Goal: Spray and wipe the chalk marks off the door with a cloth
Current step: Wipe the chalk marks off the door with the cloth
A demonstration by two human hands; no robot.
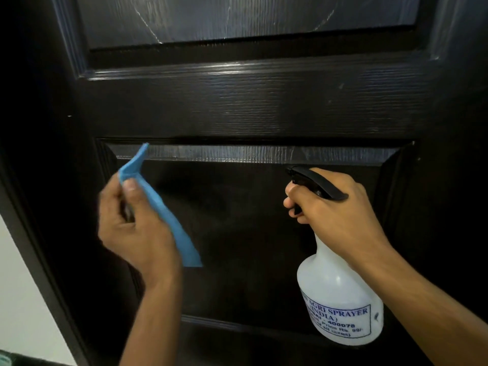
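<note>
A dark panelled door [243,107] fills the view. Faint white chalk marks [150,27] streak its upper panel, with another curved line near the right of that panel. My left hand [134,228] pinches a blue cloth [163,212] in front of the lower panel's left side. My right hand [335,210] grips the neck of a white spray bottle [340,299] with a black trigger head, its nozzle pointing left at the lower panel. Fingers are curled on the trigger.
A pale wall [23,299] shows at the lower left beside the door's edge. The lower panel [237,233] between my hands looks dark with no clear marks.
</note>
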